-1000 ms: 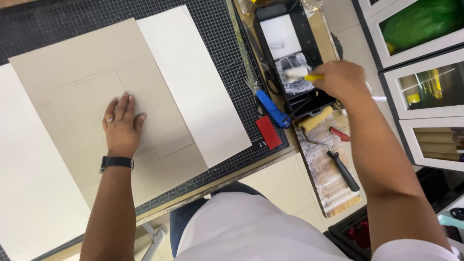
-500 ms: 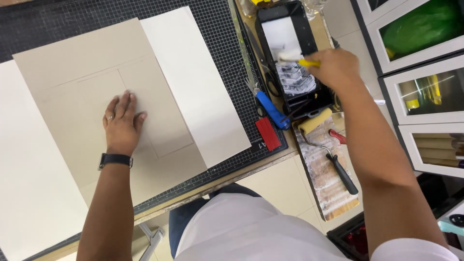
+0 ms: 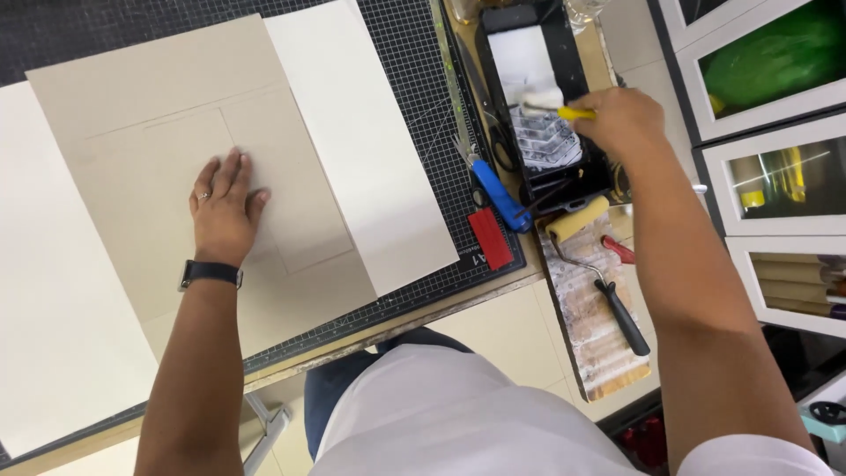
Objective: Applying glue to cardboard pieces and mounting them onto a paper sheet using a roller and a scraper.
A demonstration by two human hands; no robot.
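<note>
My left hand (image 3: 225,207) lies flat, fingers together, on a large beige board (image 3: 176,115) with pencil lines, which rests on a black gridded cutting mat (image 3: 414,79). A watch sits on that wrist. My right hand (image 3: 617,119) grips the yellow handle of a small white paint roller (image 3: 544,100), whose head rests in a black tray (image 3: 573,181) holding white glue or paint. A white sheet (image 3: 370,150) lies beside the beige board, partly under it.
A blue-handled cutter (image 3: 498,194) and a red piece (image 3: 490,238) lie at the mat's right edge. A second roller with a black handle (image 3: 604,282) rests on a stained board (image 3: 590,353). White-framed cabinets (image 3: 775,106) stand at the right. White paper (image 3: 53,317) lies left.
My right hand has pushed the small roller further up the tray, away from me. My left hand has stayed flat on the beige board.
</note>
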